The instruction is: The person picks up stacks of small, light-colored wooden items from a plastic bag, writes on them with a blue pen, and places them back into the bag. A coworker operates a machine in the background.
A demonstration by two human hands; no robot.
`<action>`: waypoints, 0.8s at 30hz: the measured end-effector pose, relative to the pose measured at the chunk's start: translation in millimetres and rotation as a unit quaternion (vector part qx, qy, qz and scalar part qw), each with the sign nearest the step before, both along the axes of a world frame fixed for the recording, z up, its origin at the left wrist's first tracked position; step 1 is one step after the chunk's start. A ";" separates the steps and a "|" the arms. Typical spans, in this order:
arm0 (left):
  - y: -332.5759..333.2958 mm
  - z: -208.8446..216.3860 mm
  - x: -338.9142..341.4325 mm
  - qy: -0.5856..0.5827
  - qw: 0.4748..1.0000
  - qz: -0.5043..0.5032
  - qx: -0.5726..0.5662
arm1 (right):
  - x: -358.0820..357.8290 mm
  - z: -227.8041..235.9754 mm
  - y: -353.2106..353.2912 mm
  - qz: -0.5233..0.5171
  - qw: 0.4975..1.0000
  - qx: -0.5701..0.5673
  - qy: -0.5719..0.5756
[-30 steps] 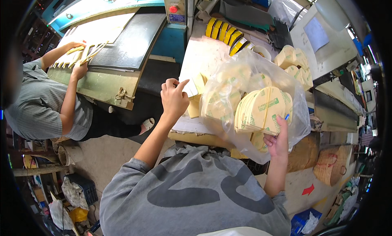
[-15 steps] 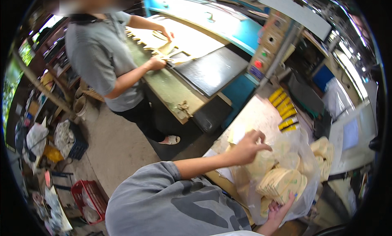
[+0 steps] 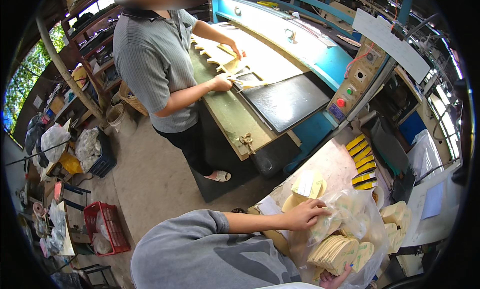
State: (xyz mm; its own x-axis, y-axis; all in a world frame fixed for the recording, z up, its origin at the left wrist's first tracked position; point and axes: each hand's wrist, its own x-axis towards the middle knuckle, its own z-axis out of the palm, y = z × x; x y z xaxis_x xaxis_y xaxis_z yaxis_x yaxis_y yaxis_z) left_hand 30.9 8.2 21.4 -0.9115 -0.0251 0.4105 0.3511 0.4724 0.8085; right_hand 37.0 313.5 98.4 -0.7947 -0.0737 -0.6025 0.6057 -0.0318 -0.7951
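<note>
Now the right hand point(image 3: 334, 279) is holding a fanned stack of cream pads point(image 3: 334, 251) from its lower edge, thumb up against it, fingers curling below and partly hidden; the stack is leaning within the open mouth of a clear plastic bag point(image 3: 374, 224), more pads lying about it inside; a small blue bit is showing by the thumb. The left hand point(image 3: 306, 215) is resting on the bag's near side, fingers loosely bent; cannot tell whether they are pinching the plastic.

The bag is sitting on a worktop point(image 3: 320, 161); a loose pile of pads point(image 3: 308, 185) is lying just beyond the left hand; yellow-and-black rolls point(image 3: 362, 161) are standing in a row behind, other pads point(image 3: 396, 219) to the right of the bag.

Across the gap, a co-worker point(image 3: 150, 79) is holding a pale cut-out sheet point(image 3: 231, 67) in two hands near a black plate point(image 3: 285, 101); a red crate point(image 3: 106, 234) is standing on the floor point(image 3: 150, 174).
</note>
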 end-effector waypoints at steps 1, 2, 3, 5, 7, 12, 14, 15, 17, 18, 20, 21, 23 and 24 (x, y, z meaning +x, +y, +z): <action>0.2 -2.4 -0.8 -0.001 1.000 0.000 0.001 | -0.7 -1.3 -1.2 0.006 1.000 0.007 -0.004; 0.0 -4.9 -1.3 -0.001 1.000 0.001 0.002 | -0.8 -2.4 -1.1 0.013 1.000 0.014 -0.009; -0.5 -7.5 -2.0 -0.002 1.000 0.000 0.003 | -0.7 -3.1 -1.7 0.021 0.999 0.021 -0.014; -1.3 -6.4 -1.5 -0.005 1.000 -0.002 0.008 | -2.1 -5.4 -3.9 0.036 0.999 0.033 -0.022; -1.8 -5.5 -1.3 -0.008 1.000 -0.004 0.010 | -2.2 -6.5 -5.5 0.048 0.997 0.043 -0.029; -1.9 -4.2 -2.0 -0.025 1.000 -0.005 0.014 | -6.9 -9.3 -9.9 0.070 0.995 0.057 -0.038; -1.5 -5.2 -2.3 -0.023 1.000 -0.006 0.015 | -9.2 -9.7 -10.3 0.074 0.995 0.061 -0.039; -1.6 -5.8 -2.5 -0.023 1.000 -0.006 0.016 | -10.6 -10.2 -9.6 0.076 0.994 0.063 -0.041; -1.4 -5.9 -2.9 -0.020 1.000 -0.006 0.019 | -12.9 -10.8 -9.1 0.081 0.994 0.068 -0.042; -1.3 -6.1 -3.0 -0.018 1.000 -0.006 0.021 | -13.7 -10.7 -8.6 0.081 0.993 0.069 -0.042; -1.0 -5.2 -2.9 -0.020 0.999 -0.006 0.024 | -14.8 -11.4 -7.6 0.083 0.993 0.072 -0.043; -0.9 -4.9 -2.7 -0.021 0.999 -0.006 0.026 | -15.2 -12.2 -6.6 0.083 0.993 0.073 -0.043; -0.8 -5.1 -2.9 -0.023 0.999 -0.006 0.026 | -16.1 -12.9 -6.0 0.084 0.993 0.075 -0.045; -0.6 -5.3 -2.9 -0.024 0.999 -0.007 0.026 | -16.3 -13.6 -5.2 0.087 0.992 0.074 -0.045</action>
State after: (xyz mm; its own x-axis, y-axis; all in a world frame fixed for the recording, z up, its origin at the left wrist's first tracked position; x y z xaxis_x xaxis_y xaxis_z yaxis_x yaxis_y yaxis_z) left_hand 27.9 7.6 16.1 -0.9303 -0.0328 0.3653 0.3177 0.4257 0.8472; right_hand 20.7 308.2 84.8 -0.7196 -0.1107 -0.6855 0.6609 0.1936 -0.7251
